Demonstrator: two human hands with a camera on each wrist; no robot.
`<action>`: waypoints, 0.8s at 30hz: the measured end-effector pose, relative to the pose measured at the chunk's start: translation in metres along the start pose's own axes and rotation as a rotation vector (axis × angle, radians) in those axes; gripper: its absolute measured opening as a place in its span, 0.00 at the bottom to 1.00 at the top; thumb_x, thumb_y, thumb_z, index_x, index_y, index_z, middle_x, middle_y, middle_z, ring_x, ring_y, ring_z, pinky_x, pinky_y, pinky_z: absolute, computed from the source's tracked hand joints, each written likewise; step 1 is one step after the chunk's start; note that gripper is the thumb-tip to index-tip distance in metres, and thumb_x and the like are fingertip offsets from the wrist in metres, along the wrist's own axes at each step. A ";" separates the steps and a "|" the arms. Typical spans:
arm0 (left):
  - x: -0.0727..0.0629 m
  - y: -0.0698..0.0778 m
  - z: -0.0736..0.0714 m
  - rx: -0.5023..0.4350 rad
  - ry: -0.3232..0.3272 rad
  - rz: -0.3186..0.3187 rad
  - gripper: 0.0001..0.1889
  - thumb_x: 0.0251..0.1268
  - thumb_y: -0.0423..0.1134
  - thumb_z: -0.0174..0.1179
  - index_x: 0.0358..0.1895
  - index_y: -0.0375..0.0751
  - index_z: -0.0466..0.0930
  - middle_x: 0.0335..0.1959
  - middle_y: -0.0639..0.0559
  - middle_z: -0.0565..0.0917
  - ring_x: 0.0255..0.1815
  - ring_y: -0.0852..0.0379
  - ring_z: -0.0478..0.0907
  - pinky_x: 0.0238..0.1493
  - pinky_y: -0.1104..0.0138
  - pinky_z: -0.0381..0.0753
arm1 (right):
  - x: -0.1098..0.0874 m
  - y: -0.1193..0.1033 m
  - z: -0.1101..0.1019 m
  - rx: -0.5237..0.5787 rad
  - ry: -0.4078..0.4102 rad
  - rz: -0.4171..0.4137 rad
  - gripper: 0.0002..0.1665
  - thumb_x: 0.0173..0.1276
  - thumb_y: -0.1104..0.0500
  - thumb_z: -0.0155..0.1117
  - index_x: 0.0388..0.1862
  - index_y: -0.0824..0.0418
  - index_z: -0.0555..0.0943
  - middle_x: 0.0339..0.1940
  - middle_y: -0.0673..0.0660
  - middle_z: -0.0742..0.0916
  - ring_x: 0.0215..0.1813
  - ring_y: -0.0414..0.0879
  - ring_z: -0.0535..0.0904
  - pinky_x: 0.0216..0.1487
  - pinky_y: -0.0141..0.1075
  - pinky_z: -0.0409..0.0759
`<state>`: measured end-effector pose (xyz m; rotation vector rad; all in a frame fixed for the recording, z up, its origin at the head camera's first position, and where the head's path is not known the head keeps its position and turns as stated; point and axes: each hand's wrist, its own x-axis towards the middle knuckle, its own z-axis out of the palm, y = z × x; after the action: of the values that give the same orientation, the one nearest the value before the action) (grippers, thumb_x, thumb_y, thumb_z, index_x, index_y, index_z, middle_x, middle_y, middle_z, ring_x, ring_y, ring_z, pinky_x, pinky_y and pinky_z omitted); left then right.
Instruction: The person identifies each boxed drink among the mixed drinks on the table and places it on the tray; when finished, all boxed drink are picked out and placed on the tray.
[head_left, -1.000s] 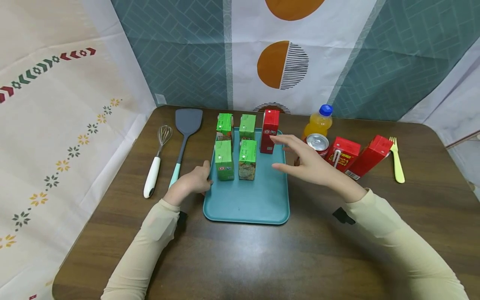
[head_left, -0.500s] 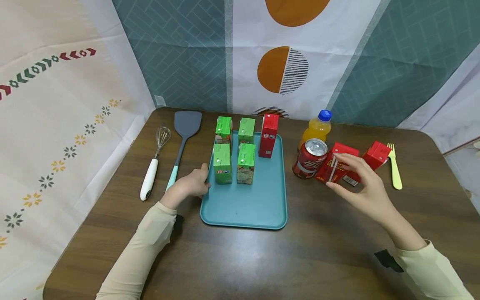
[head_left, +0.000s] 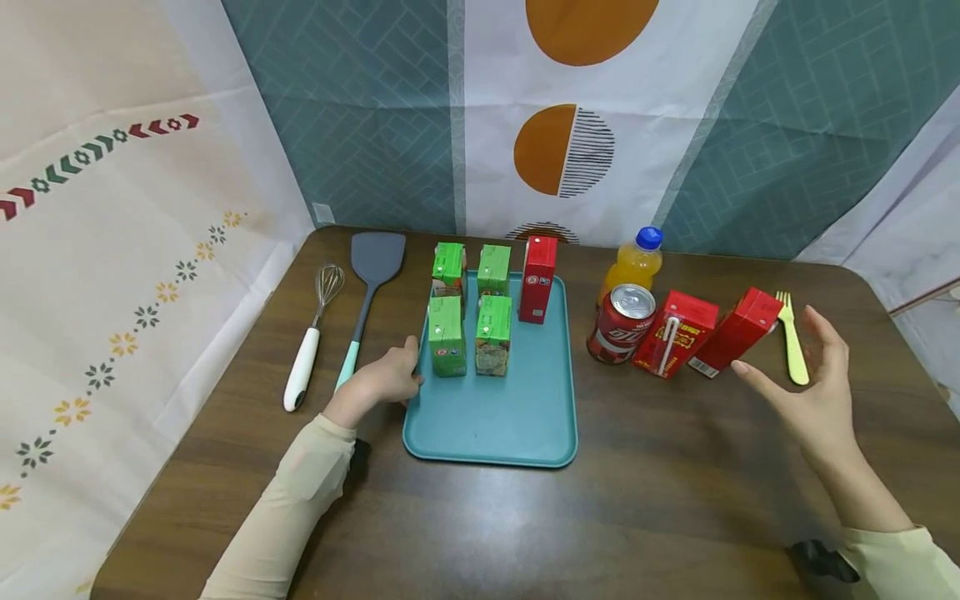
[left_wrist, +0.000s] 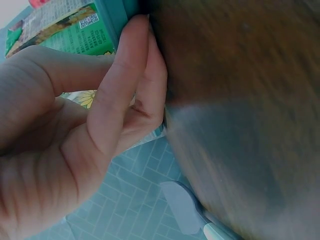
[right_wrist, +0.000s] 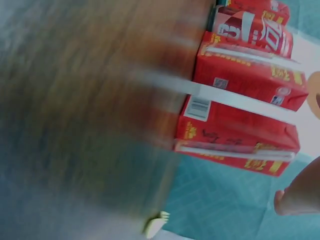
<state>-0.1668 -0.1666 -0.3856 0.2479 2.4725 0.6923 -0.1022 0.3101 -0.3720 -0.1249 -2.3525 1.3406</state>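
My left hand (head_left: 384,377) grips the left edge of a teal tray (head_left: 491,429); in the left wrist view thumb and fingers (left_wrist: 122,85) meet at the rim. Several green drink cartons (head_left: 447,337) stand on the tray, along with one red drink carton (head_left: 538,279) at its far right corner. Off to the right, my right hand (head_left: 821,404) hovers with thumb and fingers spread, holding nothing. Closest to it is a red carton (head_left: 738,333), apart from the thumb. Beside that stands another red carton (head_left: 677,333) with a straw on its side.
A red soda can (head_left: 621,325) and an orange juice bottle (head_left: 633,271) stand right of the tray. The yellow fork (head_left: 793,342) lies behind the right hand. On the left lie a whisk (head_left: 303,358) and a grey spatula (head_left: 377,258). A patterned cloth hangs behind the table.
My right hand has travelled right, from beside the red carton on the tray, past the can, to the rightmost red carton. The left hand has stayed at the tray's edge.
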 end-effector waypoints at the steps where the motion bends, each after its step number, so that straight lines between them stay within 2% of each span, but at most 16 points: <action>1: 0.000 0.000 0.000 0.001 0.004 0.004 0.37 0.67 0.28 0.47 0.69 0.19 0.32 0.24 0.40 0.78 0.19 0.53 0.79 0.23 0.67 0.72 | 0.002 0.003 -0.001 -0.007 -0.010 0.013 0.53 0.55 0.66 0.69 0.74 0.47 0.51 0.72 0.50 0.60 0.73 0.41 0.53 0.70 0.30 0.49; 6: 0.000 -0.002 0.003 0.006 0.017 0.013 0.37 0.67 0.28 0.48 0.68 0.19 0.33 0.21 0.41 0.77 0.18 0.53 0.78 0.22 0.67 0.72 | 0.014 0.008 -0.003 -0.046 -0.052 0.038 0.55 0.57 0.64 0.68 0.75 0.47 0.46 0.74 0.54 0.56 0.74 0.44 0.51 0.69 0.25 0.48; 9: 0.000 0.000 0.003 0.006 0.023 0.016 0.36 0.67 0.27 0.48 0.68 0.19 0.34 0.21 0.41 0.77 0.18 0.53 0.78 0.22 0.67 0.72 | 0.018 0.007 -0.002 -0.096 -0.055 0.047 0.56 0.57 0.61 0.69 0.75 0.47 0.45 0.74 0.56 0.55 0.75 0.47 0.50 0.70 0.30 0.51; 13: 0.000 0.000 0.003 0.009 0.027 0.012 0.36 0.67 0.27 0.48 0.68 0.19 0.36 0.22 0.41 0.77 0.18 0.52 0.78 0.21 0.66 0.72 | 0.022 0.006 0.002 -0.115 -0.075 0.059 0.55 0.58 0.59 0.68 0.75 0.47 0.43 0.74 0.59 0.55 0.75 0.50 0.49 0.71 0.43 0.50; 16: 0.000 0.000 0.003 0.011 0.021 0.004 0.35 0.67 0.28 0.48 0.68 0.19 0.35 0.22 0.41 0.77 0.18 0.52 0.78 0.21 0.67 0.72 | 0.025 0.008 0.002 -0.105 -0.098 0.082 0.55 0.60 0.58 0.66 0.75 0.47 0.41 0.74 0.60 0.55 0.75 0.50 0.50 0.71 0.45 0.50; 17: 0.000 0.000 0.003 0.011 0.019 0.003 0.36 0.67 0.27 0.48 0.68 0.19 0.35 0.23 0.41 0.77 0.19 0.52 0.78 0.21 0.67 0.72 | 0.026 0.008 0.002 -0.101 -0.107 0.091 0.54 0.60 0.57 0.66 0.75 0.47 0.41 0.74 0.60 0.56 0.75 0.50 0.50 0.71 0.43 0.50; 20: 0.000 0.001 0.003 0.009 0.018 0.001 0.36 0.67 0.27 0.48 0.69 0.20 0.35 0.24 0.41 0.77 0.19 0.53 0.78 0.21 0.67 0.72 | 0.028 0.011 0.000 -0.105 -0.132 0.107 0.54 0.61 0.57 0.65 0.75 0.47 0.40 0.74 0.59 0.57 0.74 0.46 0.54 0.68 0.28 0.54; 24: -0.002 0.001 0.003 -0.003 0.024 -0.003 0.37 0.67 0.27 0.48 0.69 0.20 0.35 0.24 0.41 0.77 0.18 0.53 0.78 0.21 0.67 0.72 | 0.031 0.016 0.000 -0.101 -0.174 0.087 0.53 0.62 0.59 0.65 0.75 0.48 0.41 0.74 0.60 0.59 0.72 0.43 0.59 0.56 0.12 0.59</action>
<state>-0.1640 -0.1653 -0.3866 0.2357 2.4937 0.7011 -0.1325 0.3277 -0.3754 -0.1471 -2.5882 1.3206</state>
